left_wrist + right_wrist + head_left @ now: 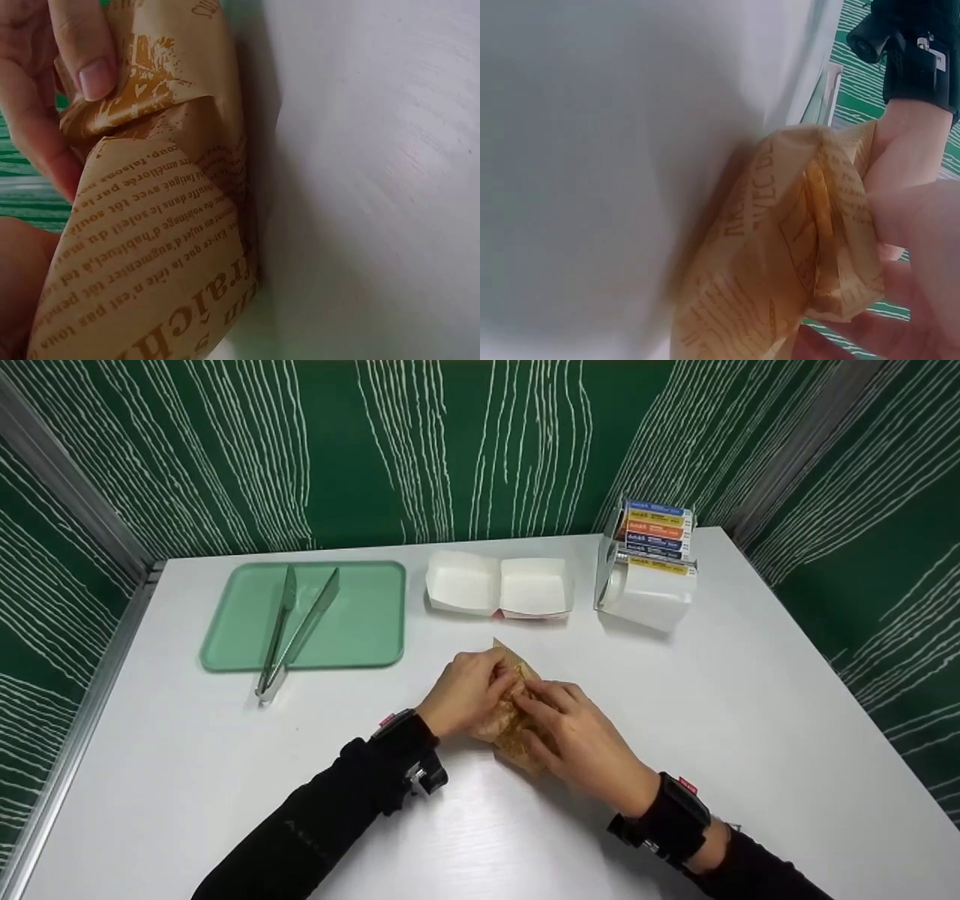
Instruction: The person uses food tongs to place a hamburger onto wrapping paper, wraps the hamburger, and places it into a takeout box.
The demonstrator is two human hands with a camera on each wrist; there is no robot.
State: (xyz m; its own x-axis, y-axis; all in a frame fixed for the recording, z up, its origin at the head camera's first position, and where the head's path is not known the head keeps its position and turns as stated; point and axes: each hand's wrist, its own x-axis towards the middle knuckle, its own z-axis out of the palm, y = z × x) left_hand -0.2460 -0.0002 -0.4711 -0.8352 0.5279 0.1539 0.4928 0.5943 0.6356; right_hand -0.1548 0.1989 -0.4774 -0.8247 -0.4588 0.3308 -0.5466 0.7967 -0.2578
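The brown printed paper wrapper [514, 739] is located at the centre of the head view, on the white surface [765, 697]. Both hands grasp it: the left hand [466, 690] pinches the wrapper at its upper left, and the right hand [585, 735] grips it from the right, thumb and fingers on the paper. In the left wrist view, the wrapper shows folds and lines of printed text. A green tray [364, 622] occupies the upper left; metal tongs [305, 625] lie across it, joined end past its lower edge. A white two-part carton [534, 587] stands unfolded at upper centre, left of a label dispenser [651, 596].
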